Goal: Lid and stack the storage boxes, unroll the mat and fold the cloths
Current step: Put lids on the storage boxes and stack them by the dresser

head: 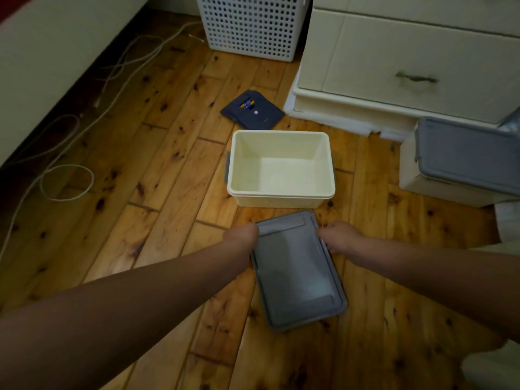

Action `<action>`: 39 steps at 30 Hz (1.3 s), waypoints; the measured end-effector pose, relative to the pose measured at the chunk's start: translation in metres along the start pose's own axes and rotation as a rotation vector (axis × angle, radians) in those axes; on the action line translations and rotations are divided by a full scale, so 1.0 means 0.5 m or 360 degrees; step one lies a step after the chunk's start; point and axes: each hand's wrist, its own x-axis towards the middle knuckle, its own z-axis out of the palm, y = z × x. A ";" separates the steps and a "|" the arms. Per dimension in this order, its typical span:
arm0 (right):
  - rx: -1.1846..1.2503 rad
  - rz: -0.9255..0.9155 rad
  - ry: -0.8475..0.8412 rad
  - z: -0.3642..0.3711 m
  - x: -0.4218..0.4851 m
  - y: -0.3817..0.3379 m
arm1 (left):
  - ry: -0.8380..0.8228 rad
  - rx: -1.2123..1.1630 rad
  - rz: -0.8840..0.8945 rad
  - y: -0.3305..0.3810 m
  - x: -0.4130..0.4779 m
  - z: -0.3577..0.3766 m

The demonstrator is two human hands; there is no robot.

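An open cream storage box [281, 190] sits empty on the wooden floor in the middle of the view. Just in front of it lies a grey lid [298, 274], tilted a little clockwise. My left hand [243, 235] grips the lid's left edge near its far corner. My right hand [339, 237] grips the right edge opposite. A second cream box with a grey lid [464, 156] on it stands at the right.
A cream chest of drawers [408, 66] stands behind the boxes at the right. A white perforated basket [250, 23] is at the back. A dark blue flat package [251, 111] lies behind the open box. White cables [67, 178] loop along the left wall.
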 end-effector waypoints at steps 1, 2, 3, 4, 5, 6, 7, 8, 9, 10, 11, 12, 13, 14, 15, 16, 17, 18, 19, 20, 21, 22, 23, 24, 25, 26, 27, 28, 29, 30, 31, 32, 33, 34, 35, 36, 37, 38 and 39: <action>0.0017 -0.0014 -0.0017 0.002 -0.004 -0.001 | -0.0039 -0.0028 -0.0021 0.007 -0.015 0.000; 0.0034 -0.0033 -0.0040 0.003 -0.006 0.000 | -0.0092 -0.0021 -0.0014 0.016 -0.030 0.001; 0.0041 -0.0064 -0.0077 0.001 -0.008 0.001 | -0.0131 0.0008 -0.0011 0.023 -0.042 0.001; 0.0030 -0.0101 -0.0119 -0.002 -0.015 -0.001 | -0.0159 0.0045 -0.0027 0.027 -0.047 0.000; 0.0023 -0.0168 -0.0131 -0.008 -0.024 -0.007 | -0.0167 0.0079 -0.0042 0.031 -0.049 -0.001; -0.0018 -0.0263 -0.0112 -0.017 -0.038 -0.019 | -0.0173 0.0112 -0.0042 0.033 -0.048 -0.002; -0.0087 -0.0370 -0.0069 -0.028 -0.052 -0.034 | -0.0187 0.0149 -0.0032 0.035 -0.048 -0.004; -0.0178 -0.0463 -0.0010 -0.039 -0.072 -0.053 | -0.0203 0.0204 -0.0039 0.036 -0.049 -0.007; -0.0269 -0.0556 0.0052 -0.049 -0.092 -0.074 | -0.0230 0.0273 -0.0059 0.038 -0.049 -0.012; -0.0343 -0.0636 0.0084 -0.059 -0.114 -0.097 | -0.0277 0.0354 -0.0094 0.042 -0.051 -0.018; -0.0419 -0.0713 0.0086 -0.068 -0.140 -0.119 | -0.0359 0.0443 -0.0139 0.049 -0.054 -0.022; -0.0519 -0.0789 0.0082 -0.078 -0.171 -0.144 | -0.0463 0.0522 -0.0199 0.059 -0.055 -0.027; -0.0660 -0.0867 0.0086 -0.085 -0.204 -0.168 | -0.0579 0.0574 -0.0266 0.070 -0.058 -0.032; -0.0832 -0.0943 0.0111 -0.091 -0.238 -0.188 | -0.0710 0.0600 -0.0326 0.084 -0.065 -0.037; -0.1027 -0.1013 0.0147 -0.096 -0.276 -0.206 | -0.0834 0.0618 -0.0365 0.099 -0.070 -0.042; -0.1258 -0.1077 0.0193 -0.099 -0.314 -0.224 | -0.0940 0.0627 -0.0367 0.116 -0.079 -0.044; -0.1490 -0.1137 0.0246 -0.098 -0.350 -0.240 | -0.1010 0.0606 -0.0330 0.135 -0.094 -0.045; -0.1667 -0.1199 0.0301 -0.095 -0.378 -0.250 | -0.1008 0.0557 -0.0263 0.155 -0.112 -0.044; -0.1780 -0.1262 0.0349 -0.093 -0.398 -0.259 | -0.0945 0.0499 -0.0190 0.175 -0.129 -0.038; -0.1853 -0.1300 0.0404 -0.088 -0.406 -0.264 | -0.0838 0.0450 -0.0084 0.194 -0.144 -0.033; -0.1889 -0.1321 0.0462 -0.082 -0.404 -0.268 | -0.0768 0.0425 0.0026 0.211 -0.154 -0.030; -0.1896 -0.1314 0.0498 -0.077 -0.395 -0.272 | -0.0736 0.0406 0.0123 0.224 -0.163 -0.027; -0.1900 -0.1313 0.0535 -0.074 -0.384 -0.273 | -0.0711 0.0366 0.0211 0.234 -0.165 -0.024; -0.1899 -0.1342 0.0592 -0.072 -0.371 -0.272 | -0.0684 0.0328 0.0294 0.240 -0.169 -0.025; -0.1897 -0.1366 0.0651 -0.071 -0.358 -0.268 | -0.0655 0.0276 0.0369 0.245 -0.165 -0.028; -0.1889 -0.1368 0.0686 -0.073 -0.344 -0.262 | -0.0619 0.0221 0.0443 0.248 -0.163 -0.033; -0.1878 -0.1353 0.0714 -0.076 -0.329 -0.256 | -0.0577 0.0165 0.0527 0.252 -0.157 -0.039; -0.1849 -0.1332 0.0751 -0.080 -0.310 -0.249 | -0.0546 0.0096 0.0615 0.256 -0.151 -0.048; -0.1789 -0.1310 0.0790 -0.089 -0.287 -0.243 | -0.0528 0.0014 0.0690 0.261 -0.138 -0.056; -0.1709 -0.1290 0.0831 -0.100 -0.258 -0.235 | -0.0505 -0.0081 0.0740 0.265 -0.126 -0.067; -0.1598 -0.1271 0.0873 -0.117 -0.224 -0.226 | -0.0487 -0.0170 0.0765 0.267 -0.112 -0.078; -0.1472 -0.1237 0.0914 -0.135 -0.188 -0.216 | -0.0478 -0.0253 0.0771 0.268 -0.100 -0.088; -0.1334 -0.1184 0.0955 -0.152 -0.152 -0.204 | -0.0475 -0.0320 0.0770 0.268 -0.085 -0.096; -0.1179 -0.1095 0.0980 -0.168 -0.118 -0.192 | -0.0483 -0.0359 0.0768 0.266 -0.074 -0.100; -0.1011 -0.0978 0.0961 -0.180 -0.088 -0.181 | -0.0468 -0.0365 0.0762 0.263 -0.063 -0.100; -0.0856 -0.0840 0.0891 -0.189 -0.061 -0.173 | -0.0463 -0.0354 0.0758 0.260 -0.057 -0.096; -0.0726 -0.0691 0.0768 -0.195 -0.039 -0.168 | -0.0453 -0.0329 0.0759 0.257 -0.046 -0.091; -0.0583 -0.0547 0.0609 -0.196 -0.022 -0.166 | -0.0443 -0.0315 0.0762 0.256 -0.037 -0.086; -0.0423 -0.0436 0.0455 -0.194 -0.007 -0.165 | -0.0417 -0.0291 0.0773 0.256 -0.029 -0.081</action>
